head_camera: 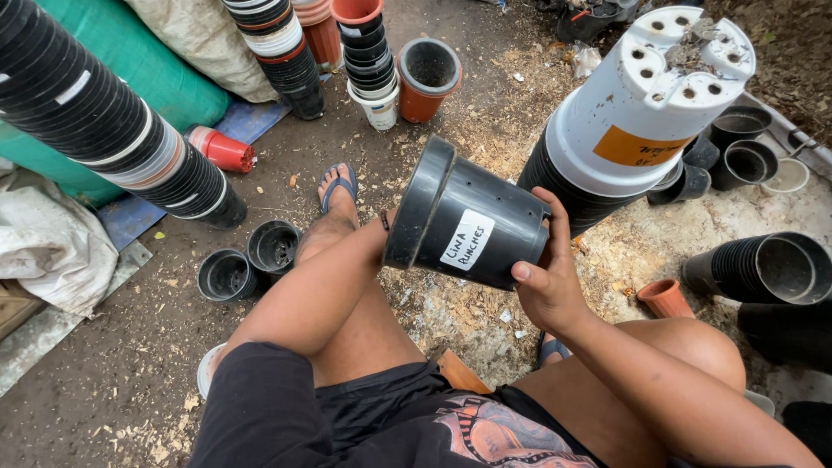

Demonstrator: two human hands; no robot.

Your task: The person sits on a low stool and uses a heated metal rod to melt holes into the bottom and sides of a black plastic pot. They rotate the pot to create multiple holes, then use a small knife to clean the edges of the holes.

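**Black nursery pot held on its side between both hands**

The person is sitting over a dirt floor (pixel 130 364) and holding a black plastic pot (pixel 468 227) horizontally above the knees. The right hand (pixel 548 279) is gripping the pot's base end, thumb lying across the wall beside a white handwritten label (pixel 466 239), fingers wrapping underneath. The left hand is hidden behind the pot's rim; only the forearm (pixel 321 286) is showing, so its grip cannot be told.

Judgement: the step in hand is handling a single pot, with a tilted stack of black pots capped by a white pot (pixel 646 104) lying just beyond it. Any next move would call for keeping the pot's axis steady and supporting the rim end.

Two loose black pots (pixel 251 260) are standing on the floor by the left foot (pixel 338 195).
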